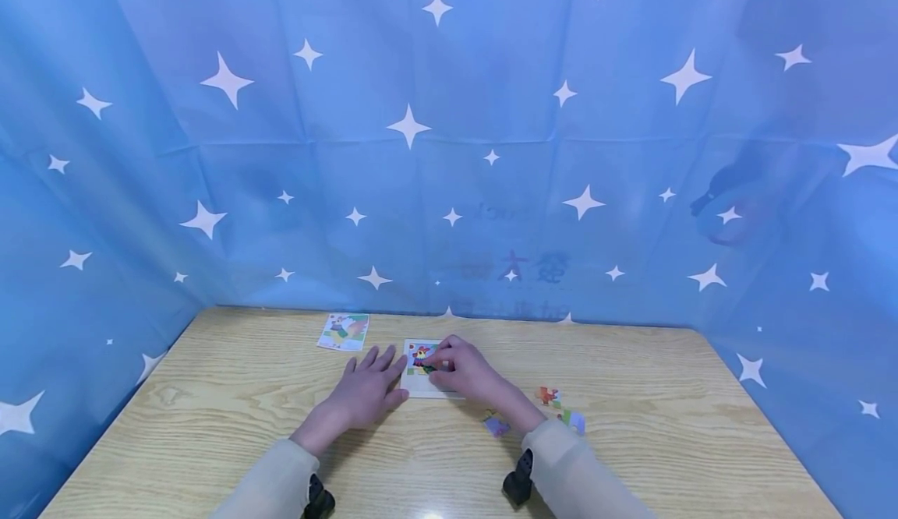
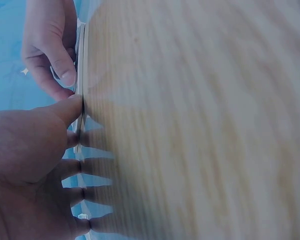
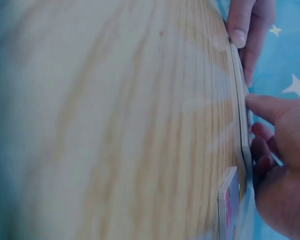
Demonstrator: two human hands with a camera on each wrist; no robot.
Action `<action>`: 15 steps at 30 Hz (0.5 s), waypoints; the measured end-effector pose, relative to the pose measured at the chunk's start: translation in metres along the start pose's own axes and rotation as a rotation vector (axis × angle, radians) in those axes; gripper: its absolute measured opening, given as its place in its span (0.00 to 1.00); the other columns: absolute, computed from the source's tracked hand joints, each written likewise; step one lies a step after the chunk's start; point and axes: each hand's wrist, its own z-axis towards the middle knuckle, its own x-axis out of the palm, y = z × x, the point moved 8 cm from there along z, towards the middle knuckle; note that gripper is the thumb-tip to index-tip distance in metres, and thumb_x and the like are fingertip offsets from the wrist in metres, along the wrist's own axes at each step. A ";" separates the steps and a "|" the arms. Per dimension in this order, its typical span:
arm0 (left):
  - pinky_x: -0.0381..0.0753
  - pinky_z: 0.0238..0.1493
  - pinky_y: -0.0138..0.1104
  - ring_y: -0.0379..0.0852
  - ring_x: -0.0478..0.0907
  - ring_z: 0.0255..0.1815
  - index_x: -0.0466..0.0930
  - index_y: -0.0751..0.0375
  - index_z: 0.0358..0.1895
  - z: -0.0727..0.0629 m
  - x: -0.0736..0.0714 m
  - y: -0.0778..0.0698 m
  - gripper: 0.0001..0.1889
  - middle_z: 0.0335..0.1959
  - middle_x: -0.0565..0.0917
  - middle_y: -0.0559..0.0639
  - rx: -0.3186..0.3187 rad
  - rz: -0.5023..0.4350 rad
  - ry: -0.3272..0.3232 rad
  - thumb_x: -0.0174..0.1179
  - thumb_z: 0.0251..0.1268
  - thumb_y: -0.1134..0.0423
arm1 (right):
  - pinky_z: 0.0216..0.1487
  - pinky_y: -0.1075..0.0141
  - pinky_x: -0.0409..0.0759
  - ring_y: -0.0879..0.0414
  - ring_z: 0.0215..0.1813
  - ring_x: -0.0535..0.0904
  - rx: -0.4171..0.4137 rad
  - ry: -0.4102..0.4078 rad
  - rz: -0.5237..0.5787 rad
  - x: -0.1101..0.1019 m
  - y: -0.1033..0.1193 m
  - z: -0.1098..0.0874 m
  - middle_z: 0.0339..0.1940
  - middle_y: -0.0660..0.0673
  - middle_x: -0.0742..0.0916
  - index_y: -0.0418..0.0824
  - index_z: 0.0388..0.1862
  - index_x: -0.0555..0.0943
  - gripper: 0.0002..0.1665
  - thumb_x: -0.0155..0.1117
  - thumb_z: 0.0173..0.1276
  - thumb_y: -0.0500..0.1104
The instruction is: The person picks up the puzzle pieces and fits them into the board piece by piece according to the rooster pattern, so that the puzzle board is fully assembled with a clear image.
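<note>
In the head view a white-bordered puzzle board [image 1: 415, 389] lies on the table, its upper part filled with a colourful picture showing a red-and-yellow character. My left hand [image 1: 368, 396] rests spread beside its left edge, thumb at the lower left corner. Over the board's right half, my right hand [image 1: 461, 369] bends thumb and index finger around a small, dark-toned puzzle piece [image 1: 428, 368], mostly covered by the fingers. From the left wrist, the right hand [image 2: 50, 45] shows thumb and index tips close together at the board [image 2: 81, 65].
Loose puzzle pieces lie right of the board: an orange one [image 1: 548, 396], a green-and-purple one [image 1: 573, 421], and a purple one [image 1: 496, 425] close to the right forearm. A printed picture card [image 1: 344, 332] lies at the back left. A blue star-patterned curtain [image 1: 449, 176] rises behind the table.
</note>
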 end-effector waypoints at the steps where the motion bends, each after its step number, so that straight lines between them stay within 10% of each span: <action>1: 0.54 0.71 0.69 0.69 0.52 0.80 0.65 0.62 0.78 0.000 0.000 0.000 0.31 0.79 0.60 0.65 0.000 0.001 0.001 0.55 0.80 0.50 | 0.35 0.66 0.71 0.58 0.32 0.70 -0.003 -0.002 -0.013 0.000 0.001 0.000 0.46 0.48 0.78 0.39 0.56 0.88 0.14 0.68 0.74 0.37; 15: 0.54 0.70 0.69 0.70 0.52 0.79 0.65 0.63 0.78 0.000 -0.001 0.000 0.31 0.79 0.60 0.66 0.007 0.009 -0.003 0.54 0.81 0.51 | 0.39 0.66 0.75 0.60 0.37 0.73 -0.022 0.015 -0.064 0.000 0.004 0.003 0.46 0.48 0.78 0.38 0.54 0.89 0.13 0.69 0.72 0.37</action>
